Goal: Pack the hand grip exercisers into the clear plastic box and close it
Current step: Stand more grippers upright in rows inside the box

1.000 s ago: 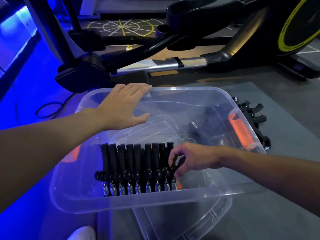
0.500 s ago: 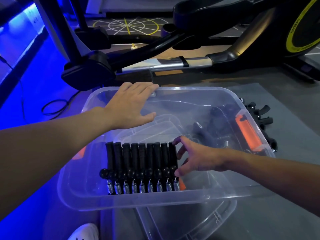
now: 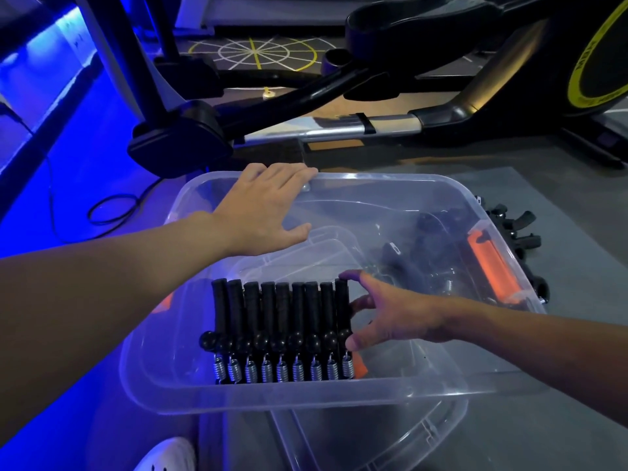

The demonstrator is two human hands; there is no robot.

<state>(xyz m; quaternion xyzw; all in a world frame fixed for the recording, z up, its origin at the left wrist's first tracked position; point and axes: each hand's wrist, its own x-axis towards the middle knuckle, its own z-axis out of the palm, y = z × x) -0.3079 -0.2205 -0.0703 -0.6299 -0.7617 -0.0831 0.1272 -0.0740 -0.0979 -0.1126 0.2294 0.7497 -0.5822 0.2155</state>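
The clear plastic box (image 3: 272, 396) stands on the grey floor in front of me. Inside it, several black hand grip exercisers (image 3: 278, 314) lie side by side in one neat row, steel springs toward me. My left hand (image 3: 265, 209) lies on the box's far rim, fingers curled over the edge and thumb inside. My right hand (image 3: 390, 311) is inside the box with fingers spread. Its index tip and thumb touch the rightmost exerciser of the row and nothing is held. More black exercisers (image 3: 513, 229) lie on the floor beyond the box's right wall.
The clear lid (image 3: 373, 436) lies under the box's near side. An orange latch (image 3: 489, 266) sits on the right wall. A black exercise machine (image 3: 339, 127) stands just behind the box. A cable loop (image 3: 112, 212) lies at the left and a white shoe (image 3: 166, 453) at the bottom.
My right hand let go of the row's near end and spread its fingers along the rightmost exerciser. The row looks straighter. My left hand stayed on the far rim.
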